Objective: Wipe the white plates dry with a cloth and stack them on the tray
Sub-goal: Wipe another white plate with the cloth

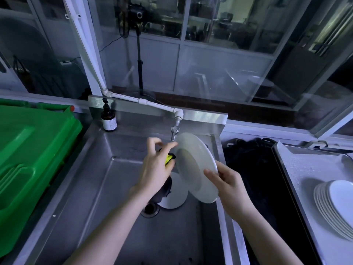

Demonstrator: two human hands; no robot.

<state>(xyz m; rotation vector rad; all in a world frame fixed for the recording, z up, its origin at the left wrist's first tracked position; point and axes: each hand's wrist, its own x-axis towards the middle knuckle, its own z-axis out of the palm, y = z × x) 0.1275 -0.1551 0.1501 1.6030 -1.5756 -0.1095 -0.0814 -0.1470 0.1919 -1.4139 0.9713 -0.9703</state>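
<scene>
Now I see right hand (227,180) pinching lower rim of white plate (193,161), plate tilted steep above sink (95,188). Left hand (154,165) grips yellow-black cloth (169,158) against plate face, upper fingers lifted near tap (174,133). Risk, I judge: wet rim slips from one-hand pinch, plate drops on second plate (176,196) below; rim may also knock tap. Stack (334,205) sits on tray (298,169), right side.

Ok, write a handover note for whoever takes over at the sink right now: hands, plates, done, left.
Right hand: holds a white plate tilted over the sink.
Left hand: grips the yellow-black cloth at that plate's edge.
Done: stack of plates on the tray, far right.
Left: finish this plate, then the plate lying in the sink; stack both.
</scene>
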